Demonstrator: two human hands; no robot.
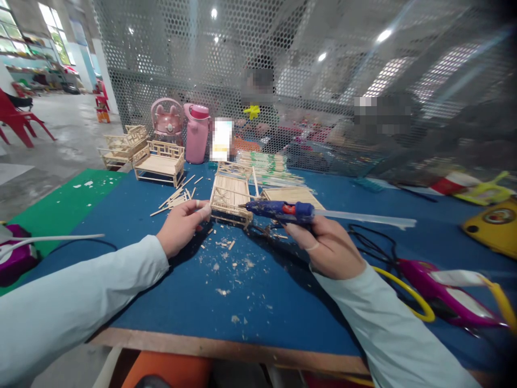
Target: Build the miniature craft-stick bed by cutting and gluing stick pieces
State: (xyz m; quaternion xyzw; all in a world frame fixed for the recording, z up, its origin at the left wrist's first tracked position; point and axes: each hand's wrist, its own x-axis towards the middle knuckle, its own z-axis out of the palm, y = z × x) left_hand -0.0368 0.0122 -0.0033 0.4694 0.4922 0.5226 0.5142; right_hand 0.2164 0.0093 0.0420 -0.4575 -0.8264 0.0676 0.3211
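My left hand [183, 226] pinches the left front corner of a small wooden stick bench [232, 191] at the middle of the blue table. In my right hand [331, 242] is a blue glue gun [283, 210], a long translucent glue stick [367, 216] sticking out of its back. The gun's nozzle points left, at the bench's front right part; whether it touches is not clear. Behind the gun lies a flat panel of sticks [293, 196]. Loose sticks [175, 198] are scattered beyond my left hand.
Finished-looking small benches [159, 161] stand at the back left, near a pink bottle [197, 134]. Packed sticks [270, 167] lie before the mesh screen [169, 59]. Black cables and a purple power strip [448, 296] are at the right. People sit behind the mesh.
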